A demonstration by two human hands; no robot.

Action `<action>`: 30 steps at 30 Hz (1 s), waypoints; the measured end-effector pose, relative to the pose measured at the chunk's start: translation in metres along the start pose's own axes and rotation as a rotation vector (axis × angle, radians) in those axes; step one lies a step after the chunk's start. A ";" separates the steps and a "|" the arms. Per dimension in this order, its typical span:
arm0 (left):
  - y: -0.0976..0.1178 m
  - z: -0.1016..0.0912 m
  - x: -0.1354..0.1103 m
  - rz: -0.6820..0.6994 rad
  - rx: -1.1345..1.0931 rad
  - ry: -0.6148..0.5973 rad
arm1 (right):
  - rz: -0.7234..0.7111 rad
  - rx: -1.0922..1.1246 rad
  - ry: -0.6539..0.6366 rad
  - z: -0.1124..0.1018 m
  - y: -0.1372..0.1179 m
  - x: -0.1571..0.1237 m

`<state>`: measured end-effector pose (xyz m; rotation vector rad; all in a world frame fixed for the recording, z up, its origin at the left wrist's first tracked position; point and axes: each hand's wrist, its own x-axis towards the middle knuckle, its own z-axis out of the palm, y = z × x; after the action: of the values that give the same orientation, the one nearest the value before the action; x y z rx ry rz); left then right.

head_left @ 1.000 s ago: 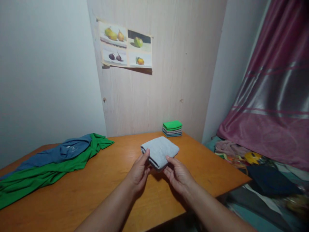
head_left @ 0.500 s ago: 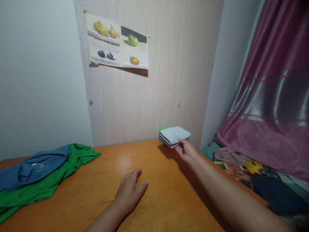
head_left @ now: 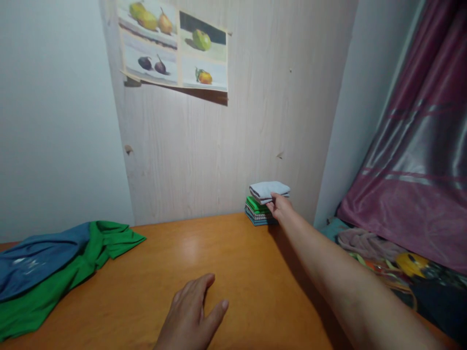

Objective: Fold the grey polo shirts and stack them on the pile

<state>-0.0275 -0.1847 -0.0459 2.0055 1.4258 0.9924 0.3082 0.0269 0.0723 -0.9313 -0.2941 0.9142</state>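
Note:
My right hand (head_left: pixel 280 206) reaches to the far side of the table and pinches a folded light grey cloth (head_left: pixel 269 190) at its near edge, thumb on top and fingers below. Right under that cloth is a stack of folded cloths (head_left: pixel 255 213), bright green on top, then striped and blue ones. Whether the grey cloth rests fully on the stack I cannot tell. Near the front of the table, my left hand (head_left: pixel 191 311) is open, thumb and fingers apart, holding nothing.
On the left of the orange-brown table (head_left: pixel 189 253) lie a loose blue garment (head_left: pixel 47 257) and a green garment (head_left: pixel 109 238). Fruit pictures (head_left: pixel 175 48) hang on the back panel. To the right are a purple curtain (head_left: pixel 412 194) and a heap of cloths and a yellow object (head_left: pixel 412 264).
My right hand has carried the grey cloth back over the stack, whose green and striped layers now show beneath it. The left hand stays open, lower in view. The camera view has shifted.

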 end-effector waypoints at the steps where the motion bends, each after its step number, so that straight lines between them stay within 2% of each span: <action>1: 0.001 0.000 0.000 -0.007 0.005 -0.001 | 0.000 -0.002 0.006 0.003 0.002 0.005; 11: -0.005 0.001 0.004 -0.057 -0.039 -0.010 | 0.010 0.005 0.035 0.012 0.013 0.033; 19: -0.005 0.000 0.007 -0.064 0.022 -0.040 | 0.010 -0.006 0.051 0.008 0.022 0.034; 23: -0.008 0.001 0.006 -0.053 -0.003 -0.018 | 0.007 -0.017 0.066 0.005 0.028 0.034; 30: -0.013 0.002 0.005 -0.058 -0.006 -0.022 | -0.023 -0.027 0.075 0.014 0.029 0.039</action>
<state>-0.0333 -0.1757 -0.0553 1.9533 1.4596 0.9460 0.3075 0.0730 0.0519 -0.9826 -0.2527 0.8535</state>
